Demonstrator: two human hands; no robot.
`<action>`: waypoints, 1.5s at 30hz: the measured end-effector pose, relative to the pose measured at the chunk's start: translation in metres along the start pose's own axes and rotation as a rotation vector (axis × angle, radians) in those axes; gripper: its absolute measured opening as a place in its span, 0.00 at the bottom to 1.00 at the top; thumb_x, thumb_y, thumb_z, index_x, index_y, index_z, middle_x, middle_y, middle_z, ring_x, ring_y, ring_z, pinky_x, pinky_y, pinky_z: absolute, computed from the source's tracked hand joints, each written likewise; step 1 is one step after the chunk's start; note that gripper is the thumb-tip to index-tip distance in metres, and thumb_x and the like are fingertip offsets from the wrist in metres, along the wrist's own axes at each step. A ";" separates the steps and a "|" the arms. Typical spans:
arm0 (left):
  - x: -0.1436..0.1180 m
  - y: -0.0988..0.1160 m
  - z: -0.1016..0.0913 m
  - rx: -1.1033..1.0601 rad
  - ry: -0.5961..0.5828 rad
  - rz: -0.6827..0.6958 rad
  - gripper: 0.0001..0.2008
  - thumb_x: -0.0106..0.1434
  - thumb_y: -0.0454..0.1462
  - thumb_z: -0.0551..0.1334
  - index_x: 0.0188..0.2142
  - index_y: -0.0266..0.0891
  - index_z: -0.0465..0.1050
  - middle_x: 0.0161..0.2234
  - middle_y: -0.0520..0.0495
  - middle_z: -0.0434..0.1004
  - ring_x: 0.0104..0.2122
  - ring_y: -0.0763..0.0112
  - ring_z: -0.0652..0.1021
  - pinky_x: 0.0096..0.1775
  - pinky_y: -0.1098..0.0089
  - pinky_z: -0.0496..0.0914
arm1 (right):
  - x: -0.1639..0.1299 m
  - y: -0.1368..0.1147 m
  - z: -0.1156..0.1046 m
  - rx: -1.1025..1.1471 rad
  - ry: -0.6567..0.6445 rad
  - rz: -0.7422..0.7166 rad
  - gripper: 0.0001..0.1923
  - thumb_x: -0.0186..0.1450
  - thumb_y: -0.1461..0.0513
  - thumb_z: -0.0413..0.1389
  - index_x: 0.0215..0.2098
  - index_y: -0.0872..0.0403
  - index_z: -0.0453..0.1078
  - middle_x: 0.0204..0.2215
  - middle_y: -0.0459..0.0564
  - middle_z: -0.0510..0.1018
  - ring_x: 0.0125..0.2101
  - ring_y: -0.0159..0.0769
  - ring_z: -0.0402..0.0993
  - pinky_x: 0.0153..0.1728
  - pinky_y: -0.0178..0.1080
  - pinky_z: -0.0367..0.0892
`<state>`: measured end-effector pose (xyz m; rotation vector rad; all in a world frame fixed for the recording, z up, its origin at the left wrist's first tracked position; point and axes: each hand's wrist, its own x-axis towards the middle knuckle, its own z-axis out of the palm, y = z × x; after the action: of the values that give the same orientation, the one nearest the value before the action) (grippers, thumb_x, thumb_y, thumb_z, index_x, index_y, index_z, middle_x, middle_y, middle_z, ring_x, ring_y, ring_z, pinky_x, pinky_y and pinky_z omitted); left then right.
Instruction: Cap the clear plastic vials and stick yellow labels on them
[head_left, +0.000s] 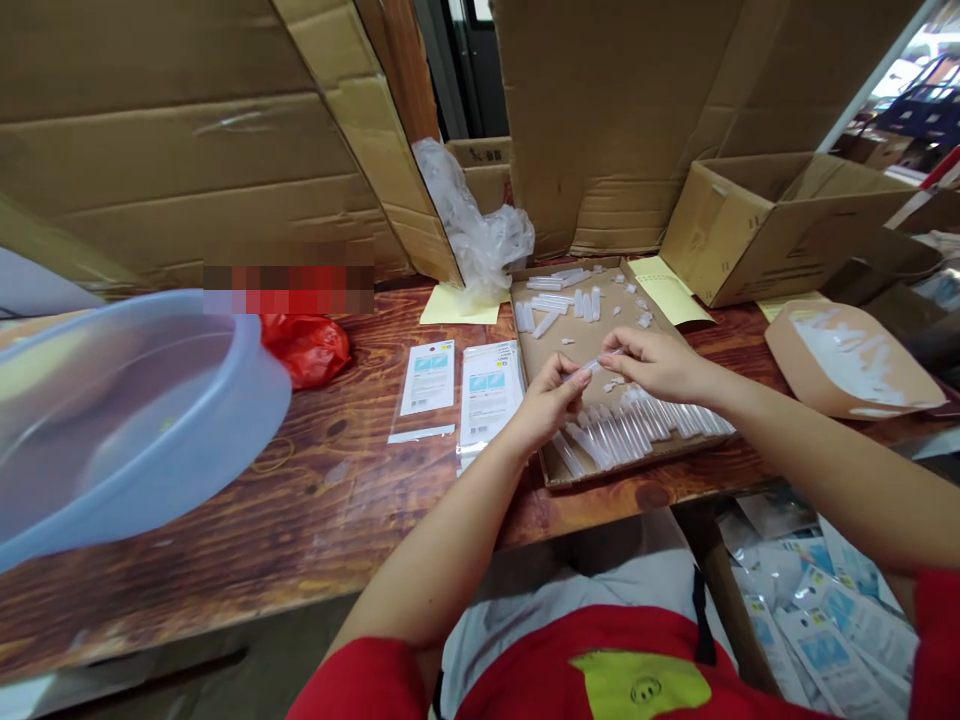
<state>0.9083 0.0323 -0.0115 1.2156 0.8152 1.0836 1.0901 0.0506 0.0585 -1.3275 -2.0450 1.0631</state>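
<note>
At the near edge of a wooden surface (337,500), a slim clear tube (591,367) is held over a shallow cardboard tray (589,335) — its left end pinched between the thumb and fingers of the left hand (551,395), its right end grasped by the fingertips of the right hand (652,362). Along the tray's near edge, a row of clear tubes (622,430) is packed side by side; toward its far left corner, loose tubes (555,300) are laid, while small translucent pieces (643,319) are scattered toward the far right corner. Just beside the tray's left edge, a stack of printed packets (489,395) is set, with a single packet (427,382) at its left. At the surface's left end, a large blue basin (187,450) is placed, a red plastic bag (307,352) just beside it. Near the far edge, right of the tray, an open cardboard box (757,245) is seen, its floor hidden; nearer, a tan container (896,388) is filled with white pieces (847,345) — too small to be identified. Below the near edge, more printed packets (829,640) are heaped.
</note>
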 end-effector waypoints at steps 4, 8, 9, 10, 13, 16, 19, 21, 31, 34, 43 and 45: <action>-0.007 0.003 0.001 0.484 0.070 0.284 0.13 0.64 0.46 0.62 0.36 0.43 0.60 0.29 0.53 0.69 0.28 0.71 0.69 0.33 0.69 0.62 | 0.001 0.004 0.004 0.376 -0.139 0.347 0.22 0.68 0.48 0.53 0.22 0.52 0.59 0.11 0.35 0.49 0.13 0.23 0.41 0.17 0.32 0.40; -0.012 0.006 0.005 0.622 0.087 0.352 0.08 0.68 0.41 0.58 0.36 0.43 0.59 0.33 0.50 0.72 0.32 0.69 0.72 0.36 0.68 0.64 | 0.000 0.003 -0.001 0.412 -0.193 0.375 0.25 0.67 0.44 0.56 0.23 0.52 0.61 0.11 0.35 0.51 0.12 0.23 0.43 0.15 0.32 0.42; -0.012 0.006 0.006 0.607 0.103 0.335 0.08 0.68 0.41 0.58 0.36 0.43 0.58 0.33 0.50 0.73 0.32 0.69 0.73 0.36 0.68 0.65 | 0.000 0.002 -0.003 0.399 -0.188 0.343 0.25 0.66 0.43 0.58 0.25 0.53 0.62 0.13 0.36 0.55 0.13 0.23 0.48 0.15 0.31 0.45; -0.012 0.005 0.006 0.590 0.122 0.315 0.08 0.68 0.41 0.58 0.36 0.43 0.59 0.33 0.50 0.73 0.32 0.68 0.73 0.37 0.68 0.65 | 0.001 0.000 -0.003 0.378 -0.179 0.302 0.24 0.64 0.43 0.60 0.27 0.53 0.64 0.14 0.38 0.60 0.14 0.24 0.53 0.16 0.30 0.49; -0.010 0.001 0.007 0.590 0.147 0.310 0.09 0.69 0.41 0.59 0.36 0.43 0.59 0.35 0.48 0.75 0.33 0.67 0.74 0.37 0.68 0.66 | 0.003 -0.003 -0.002 0.336 -0.173 0.199 0.24 0.61 0.43 0.63 0.30 0.53 0.64 0.17 0.38 0.63 0.16 0.24 0.57 0.17 0.29 0.52; -0.010 0.000 0.005 0.687 0.106 0.362 0.09 0.70 0.43 0.57 0.36 0.43 0.60 0.34 0.48 0.74 0.32 0.67 0.74 0.37 0.67 0.66 | 0.006 0.002 -0.003 0.320 -0.251 0.178 0.27 0.60 0.39 0.60 0.28 0.52 0.64 0.15 0.35 0.55 0.15 0.23 0.48 0.16 0.31 0.47; -0.007 0.001 -0.003 0.797 0.071 0.386 0.08 0.70 0.43 0.58 0.39 0.42 0.65 0.36 0.46 0.75 0.35 0.65 0.75 0.39 0.66 0.67 | 0.009 0.016 -0.022 -0.024 -0.155 0.194 0.29 0.65 0.36 0.51 0.29 0.53 0.66 0.16 0.39 0.59 0.17 0.27 0.53 0.19 0.33 0.52; -0.002 0.004 -0.012 0.888 0.127 0.380 0.09 0.68 0.41 0.60 0.44 0.40 0.68 0.40 0.42 0.76 0.41 0.61 0.76 0.45 0.63 0.68 | 0.012 0.030 -0.042 -0.309 0.039 0.211 0.28 0.68 0.39 0.46 0.30 0.53 0.67 0.19 0.44 0.65 0.21 0.31 0.61 0.24 0.35 0.58; 0.017 0.011 -0.039 1.174 0.374 0.014 0.06 0.64 0.35 0.60 0.34 0.40 0.77 0.40 0.38 0.82 0.43 0.51 0.78 0.45 0.56 0.68 | 0.007 0.072 -0.049 -0.783 0.222 0.222 0.19 0.69 0.55 0.50 0.42 0.60 0.77 0.47 0.68 0.76 0.52 0.55 0.70 0.53 0.50 0.63; 0.035 0.015 -0.036 1.215 0.387 -0.049 0.08 0.63 0.35 0.60 0.35 0.41 0.80 0.40 0.38 0.83 0.44 0.50 0.79 0.44 0.56 0.68 | 0.015 0.062 -0.033 -0.782 0.058 0.084 0.15 0.69 0.58 0.53 0.46 0.56 0.78 0.49 0.61 0.78 0.54 0.49 0.71 0.57 0.46 0.62; 0.100 0.011 -0.033 1.322 0.353 -0.082 0.16 0.62 0.30 0.60 0.48 0.31 0.78 0.54 0.29 0.77 0.60 0.47 0.69 0.59 0.51 0.58 | 0.034 0.071 0.006 -0.697 -0.161 0.011 0.06 0.63 0.66 0.59 0.37 0.57 0.79 0.39 0.55 0.84 0.40 0.39 0.79 0.46 0.40 0.69; 0.109 0.009 -0.033 1.290 0.349 -0.105 0.15 0.61 0.30 0.61 0.47 0.29 0.78 0.55 0.26 0.75 0.60 0.44 0.69 0.60 0.49 0.57 | 0.033 0.073 0.008 -0.651 -0.103 -0.016 0.04 0.60 0.67 0.60 0.33 0.57 0.77 0.36 0.55 0.83 0.37 0.40 0.78 0.43 0.40 0.69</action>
<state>0.9094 0.1465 -0.0020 1.9937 1.9823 0.6165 1.1098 0.0950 -0.0054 -1.5649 -2.5996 0.4645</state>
